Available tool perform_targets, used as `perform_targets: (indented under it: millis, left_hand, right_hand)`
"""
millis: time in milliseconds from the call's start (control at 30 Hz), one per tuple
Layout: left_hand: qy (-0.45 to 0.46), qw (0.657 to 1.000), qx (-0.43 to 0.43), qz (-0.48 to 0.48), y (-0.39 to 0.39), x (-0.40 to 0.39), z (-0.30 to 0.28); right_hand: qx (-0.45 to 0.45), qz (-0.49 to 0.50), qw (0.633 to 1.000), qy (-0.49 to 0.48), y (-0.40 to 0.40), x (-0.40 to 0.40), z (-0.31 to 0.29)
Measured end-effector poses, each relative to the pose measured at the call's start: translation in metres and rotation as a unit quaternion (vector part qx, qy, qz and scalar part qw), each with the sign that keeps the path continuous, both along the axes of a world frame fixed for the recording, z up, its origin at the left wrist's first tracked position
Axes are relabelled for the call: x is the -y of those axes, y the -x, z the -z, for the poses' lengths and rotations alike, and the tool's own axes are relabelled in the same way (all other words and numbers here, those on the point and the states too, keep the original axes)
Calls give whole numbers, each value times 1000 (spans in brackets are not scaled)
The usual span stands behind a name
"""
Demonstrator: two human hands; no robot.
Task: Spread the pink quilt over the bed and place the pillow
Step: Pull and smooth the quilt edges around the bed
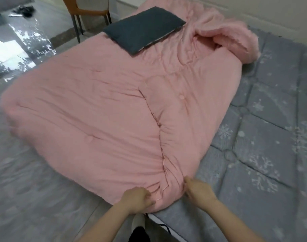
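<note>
The pink quilt lies folded and bunched over the left part of the bed, whose grey snowflake cover shows bare on the right. A dark grey pillow rests on the quilt at its far end. My left hand grips the quilt's near corner at the bed's front edge, fingers curled into the fabric. My right hand pinches the same bunched corner from the right side. A thick fold runs from that corner up the quilt's middle, and the far right corner is heaped up.
An orange-backed chair stands on the glossy floor beyond the bed's far left. A cream wall runs behind the bed on the right. A foot in a white sock shows below my arms at the bed's edge.
</note>
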State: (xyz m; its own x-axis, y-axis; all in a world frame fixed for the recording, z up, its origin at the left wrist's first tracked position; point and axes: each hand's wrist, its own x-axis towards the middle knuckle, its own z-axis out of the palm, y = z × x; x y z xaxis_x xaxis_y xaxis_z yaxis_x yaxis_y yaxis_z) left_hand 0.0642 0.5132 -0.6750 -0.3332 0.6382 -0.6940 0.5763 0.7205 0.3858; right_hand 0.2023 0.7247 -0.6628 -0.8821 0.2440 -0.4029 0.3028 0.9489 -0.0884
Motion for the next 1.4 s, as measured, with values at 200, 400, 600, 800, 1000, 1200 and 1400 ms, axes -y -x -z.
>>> perform_targets:
  millis: [200,400,600,800,1000,1200,1400]
  left_hand:
    - [-110,985,-135,-11,20,-15,23]
    - [-92,981,-164,-48,68,-47,47]
    - [29,957,-275,-83,148,-58,70]
    - [66,942,-185,-273,189,-20,121]
    - [99,939,-186,-272,208,-40,152]
    - [145,935,-182,-267,212,-57,149]
    - [116,942,-194,-250,216,-45,156]
  right_hand:
    - [-48,-27,998,-23,25,-21,-1]
    - [-46,-147,982,-111,108,-43,-15]
    - [-84,-206,968,-118,197,-71,-5]
    - [-102,-186,968,-137,288,-82,8]
    - [6,-309,929,-205,355,-101,44]
    - [83,-315,927,-187,383,-104,65]
    - [81,-363,906,-204,369,-125,73]
